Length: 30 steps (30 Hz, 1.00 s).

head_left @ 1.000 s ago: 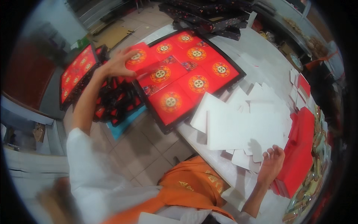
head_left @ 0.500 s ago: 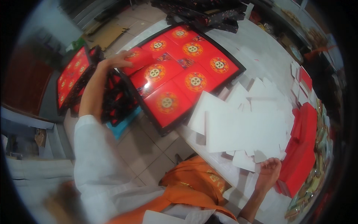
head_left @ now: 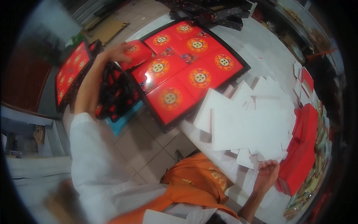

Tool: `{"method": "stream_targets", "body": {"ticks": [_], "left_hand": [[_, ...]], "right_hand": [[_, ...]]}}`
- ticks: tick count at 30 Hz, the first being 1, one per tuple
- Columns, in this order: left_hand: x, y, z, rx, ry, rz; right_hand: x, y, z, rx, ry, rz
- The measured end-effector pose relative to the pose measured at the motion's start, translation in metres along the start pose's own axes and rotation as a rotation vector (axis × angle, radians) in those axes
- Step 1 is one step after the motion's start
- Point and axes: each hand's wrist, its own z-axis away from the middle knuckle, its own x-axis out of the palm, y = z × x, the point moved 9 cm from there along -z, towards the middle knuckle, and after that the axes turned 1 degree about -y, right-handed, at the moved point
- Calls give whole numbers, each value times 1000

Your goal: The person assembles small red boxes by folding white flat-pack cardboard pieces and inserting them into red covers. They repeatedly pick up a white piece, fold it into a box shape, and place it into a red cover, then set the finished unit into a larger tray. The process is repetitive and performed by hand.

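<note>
The step in hand seemed to be handling the red box [head_left: 138, 55] at the left corner of the black-rimmed tray [head_left: 244, 66]: the left hand [head_left: 116, 53] gripped its outer side, while the right hand [head_left: 266, 174], empty and loosely curled, hung near the white pieces [head_left: 242, 128]. The next move likely called for a steady hold clear of the neighbouring boxes. Its medallion faced up, the box slightly askew; its half-covered, squarish outline left no long axis to tell.

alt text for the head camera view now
A left hand grips a red pack with a round emblem at the left edge of a black-rimmed tray of similar packs. The loosely curled right hand is beside a pile of white pieces on a pale table.
</note>
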Motion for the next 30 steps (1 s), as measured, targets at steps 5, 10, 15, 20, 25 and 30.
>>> {"method": "stream_targets", "body": {"ticks": [5, 10, 15, 20, 25, 30], "left_hand": [[15, -4, -2, -11, 61, 31], [45, -18, -16, 2, 334, 119], [71, -7, -24, -92, 316, 164], [92, 4, -21, -163, 252, 37], [74, 9, -4, -261, 438, 27], [127, 71, 107, -296, 954, 1606]], "right_hand": [[9, 0, 2, 12, -23, -14], [14, 8, 2, 36, -53, -11], [19, 7, 7, 39, -70, 18], [17, 7, 14, 25, -58, 22], [18, 7, 19, 34, -93, 42], [5, -12, 30, -49, -41, 60]]}}
